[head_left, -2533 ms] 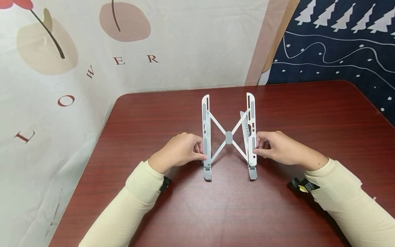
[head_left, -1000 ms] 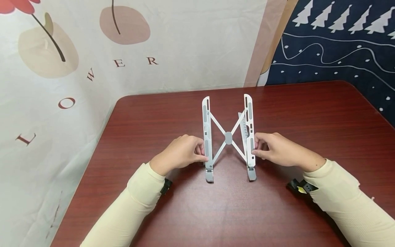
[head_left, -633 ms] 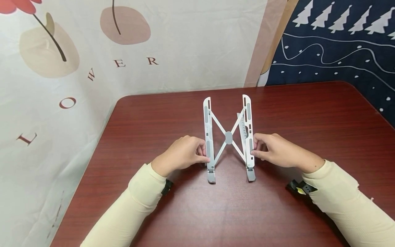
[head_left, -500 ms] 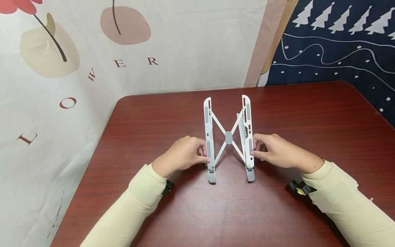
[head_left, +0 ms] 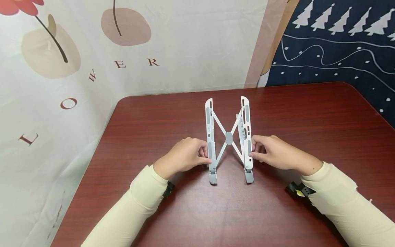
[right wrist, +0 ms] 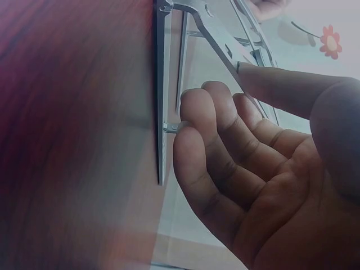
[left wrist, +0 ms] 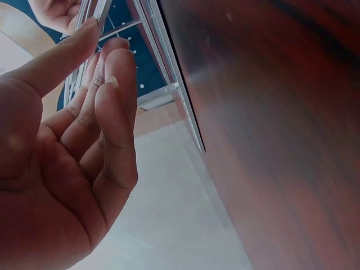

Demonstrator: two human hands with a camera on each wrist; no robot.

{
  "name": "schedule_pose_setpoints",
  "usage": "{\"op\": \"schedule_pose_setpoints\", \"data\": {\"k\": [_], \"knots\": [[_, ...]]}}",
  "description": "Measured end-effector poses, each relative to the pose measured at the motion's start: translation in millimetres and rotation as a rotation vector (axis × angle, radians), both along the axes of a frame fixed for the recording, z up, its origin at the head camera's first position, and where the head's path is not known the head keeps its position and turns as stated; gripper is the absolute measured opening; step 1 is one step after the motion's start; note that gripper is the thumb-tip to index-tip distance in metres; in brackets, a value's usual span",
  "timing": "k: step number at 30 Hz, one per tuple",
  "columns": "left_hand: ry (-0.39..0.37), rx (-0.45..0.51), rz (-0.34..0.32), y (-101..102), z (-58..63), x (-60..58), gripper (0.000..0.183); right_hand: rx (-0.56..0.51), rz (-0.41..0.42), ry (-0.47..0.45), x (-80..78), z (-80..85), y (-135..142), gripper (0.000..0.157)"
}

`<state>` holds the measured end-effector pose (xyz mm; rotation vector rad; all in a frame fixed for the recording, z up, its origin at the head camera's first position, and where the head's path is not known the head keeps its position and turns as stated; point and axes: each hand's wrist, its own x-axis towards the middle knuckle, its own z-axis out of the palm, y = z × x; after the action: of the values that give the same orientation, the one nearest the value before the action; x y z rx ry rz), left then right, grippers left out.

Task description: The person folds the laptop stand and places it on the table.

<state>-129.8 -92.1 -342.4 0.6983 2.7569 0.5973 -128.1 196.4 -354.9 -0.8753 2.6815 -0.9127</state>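
A silver folding laptop stand [head_left: 228,138] stands on the table, its two side rails joined by crossed bars with a grey oval hub. Small grey lips at the near ends point toward me. My left hand [head_left: 184,155] pinches the lower part of the left rail, thumb on top and fingers curled beneath. On the other side my right hand [head_left: 276,152] grips the right rail the same way. The left wrist view has the left thumb on the rail's edge [left wrist: 101,11]. In the right wrist view the right thumb presses the sloping rail [right wrist: 216,42] above the base bar.
The dark red wooden table [head_left: 197,212] spreads around the stand. Behind it hangs a pale cloth [head_left: 191,44] with printed letters, and a navy cloth [head_left: 333,51] with white trees at right. Dark wrist straps [head_left: 300,188] show under the cream sleeves.
Both hands have moved inward, bringing the two rails closer together. The crossed bars have narrowed and the stand is slimmer. Both hands have kept their hold.
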Motion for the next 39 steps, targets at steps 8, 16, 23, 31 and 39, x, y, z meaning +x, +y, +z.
{"op": "schedule_pose_setpoints", "data": {"k": [8, 16, 23, 31, 39], "knots": [[-0.003, 0.013, -0.005, 1.3, -0.9, 0.9, 0.021, -0.022, 0.009, 0.007, 2.1, 0.9, -2.0, 0.018], [0.003, 0.012, -0.012, 2.5, -0.4, 2.7, 0.022, -0.027, 0.018, -0.003, 2.6, -0.2, -3.3, 0.017], [0.011, 0.013, -0.014, 3.7, -0.3, 3.9, 0.023, -0.017, 0.017, 0.012, 3.4, -0.7, -3.5, 0.018], [0.01, 0.012, -0.014, 5.2, -1.1, 5.1, 0.023, -0.015, 0.017, 0.014, 4.7, -0.1, -4.7, 0.018], [0.008, 0.007, -0.02, 6.4, 0.0, 5.9, 0.02, -0.002, 0.015, 0.025, 5.6, 0.6, -5.5, 0.018]]}}
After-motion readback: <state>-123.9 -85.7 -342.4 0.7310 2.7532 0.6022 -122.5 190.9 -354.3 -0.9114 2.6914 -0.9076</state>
